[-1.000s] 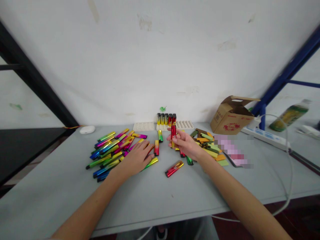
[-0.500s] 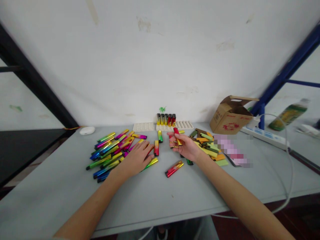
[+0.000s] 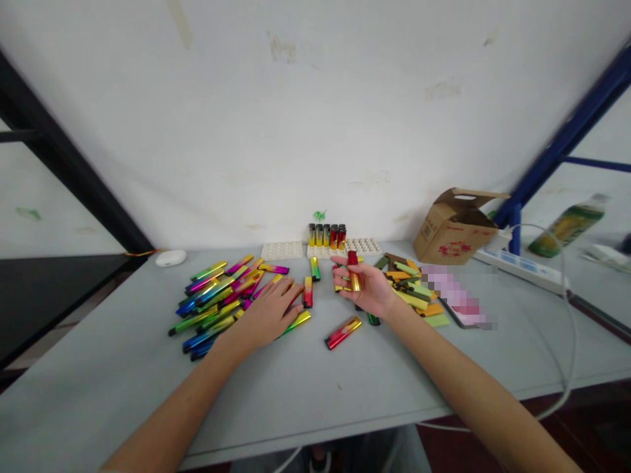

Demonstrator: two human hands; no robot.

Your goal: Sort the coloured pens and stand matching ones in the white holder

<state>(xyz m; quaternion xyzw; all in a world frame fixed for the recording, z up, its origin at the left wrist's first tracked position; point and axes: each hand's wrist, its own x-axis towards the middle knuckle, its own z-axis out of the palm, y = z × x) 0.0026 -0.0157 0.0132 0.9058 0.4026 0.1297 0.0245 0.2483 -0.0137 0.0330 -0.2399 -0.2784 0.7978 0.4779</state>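
On the table (image 3: 296,394), at least five upright lighters (image 3: 326,235) stood in the white perforated tray (image 3: 365,246). Nearer than the tray, the left hand (image 3: 269,310) lay over a lighter pile (image 3: 217,289), its hold hidden, while the half-open right hand (image 3: 372,288) loosely held one red-and-gold lighter (image 3: 353,271) across its fingers, lengthwise toward the tray, red end foremost.

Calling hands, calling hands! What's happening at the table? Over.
Right hand: holding red-and-gold lighter. Left hand: resting on lighter pile. Loose red-and-gold lighter between forearms.
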